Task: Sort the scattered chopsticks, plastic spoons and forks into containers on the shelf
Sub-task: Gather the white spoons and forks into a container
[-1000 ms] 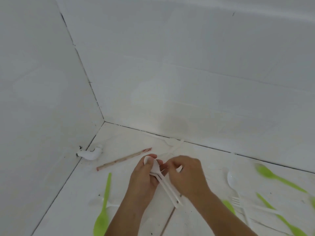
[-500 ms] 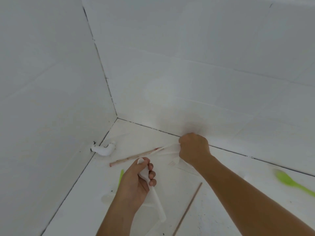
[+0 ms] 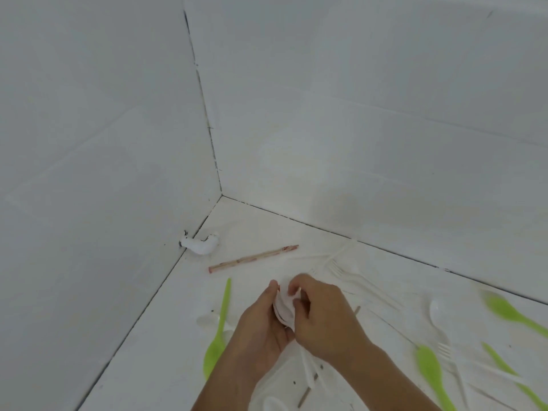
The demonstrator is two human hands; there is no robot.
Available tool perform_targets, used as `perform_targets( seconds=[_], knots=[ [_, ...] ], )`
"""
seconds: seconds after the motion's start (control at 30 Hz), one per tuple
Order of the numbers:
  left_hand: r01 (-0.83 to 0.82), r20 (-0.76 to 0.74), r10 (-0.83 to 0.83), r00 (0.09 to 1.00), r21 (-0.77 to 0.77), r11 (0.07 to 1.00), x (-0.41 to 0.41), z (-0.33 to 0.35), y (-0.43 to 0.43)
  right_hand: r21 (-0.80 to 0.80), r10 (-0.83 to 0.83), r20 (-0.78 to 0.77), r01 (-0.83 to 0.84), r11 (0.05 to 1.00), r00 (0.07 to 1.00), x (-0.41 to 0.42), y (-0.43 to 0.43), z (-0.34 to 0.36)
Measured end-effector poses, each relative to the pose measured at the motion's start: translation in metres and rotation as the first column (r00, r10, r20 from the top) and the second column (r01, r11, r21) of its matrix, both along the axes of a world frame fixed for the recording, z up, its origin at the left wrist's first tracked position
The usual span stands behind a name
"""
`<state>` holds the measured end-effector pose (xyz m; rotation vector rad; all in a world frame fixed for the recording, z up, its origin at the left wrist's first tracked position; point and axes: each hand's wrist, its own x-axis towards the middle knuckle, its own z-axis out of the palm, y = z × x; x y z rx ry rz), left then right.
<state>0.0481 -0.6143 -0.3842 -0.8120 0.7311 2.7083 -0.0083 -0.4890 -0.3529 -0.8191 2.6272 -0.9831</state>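
Head view: a bundle of white spoons (image 3: 284, 308) is held between both hands over the white surface (image 3: 166, 336), near the corner of the walls. The left hand (image 3: 261, 333) is curled under and around the bundle. The right hand (image 3: 324, 318) is closed on its bowl end, thumb and fingers pinching. Half a second ago the right hand was stretched out to the foot of the back wall while the spoons were kept by the left alone. Now it is brought back, and what was fetched there is apparently being laid onto the stack. Gathering is therefore judged to be the step in hand, with sorting far from done — a chopstick (image 3: 253, 258), white forks (image 3: 341, 271) and green spoons (image 3: 212, 357) are left scattered, and no container is seen.
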Motion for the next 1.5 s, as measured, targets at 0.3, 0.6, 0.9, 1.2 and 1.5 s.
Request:
perform_targets(
  seconds=[0.3, 0.6, 0.9, 1.2, 1.5],
  knots=[
    [0.015, -0.069, -0.035, 0.997, -0.273, 0.962, 0.026, 0.000, -0.001, 0.112, 0.014, 0.066, -0.022, 0.994, 0.998, 0.004, -0.004, -0.011],
    [-0.132, -0.029, 0.128, 0.991, -0.217, 0.967, 0.055, 0.012, -0.029, 0.102, -0.107, 0.212, 0.087, 0.991, 0.971, 0.006, -0.014, -0.015],
    [-0.387, -0.050, 0.386, 0.921, -0.220, 0.895, 0.090, 0.020, -0.081, 0.315, 0.105, 0.144, -0.146, 0.938, 0.984, 0.003, -0.011, -0.025],
    [-0.347, -0.008, 0.356, 0.934, -0.245, 0.905, 0.132, 0.030, -0.085, 0.443, 0.045, 0.084, -0.078, 0.893, 0.995, 0.047, -0.035, -0.017],
    [-0.296, -0.074, 0.289, 0.955, -0.342, 0.892, 0.133, 0.032, -0.061, 0.386, -0.276, 0.048, 0.237, 0.892, 0.960, 0.038, 0.050, 0.059]
  ],
)
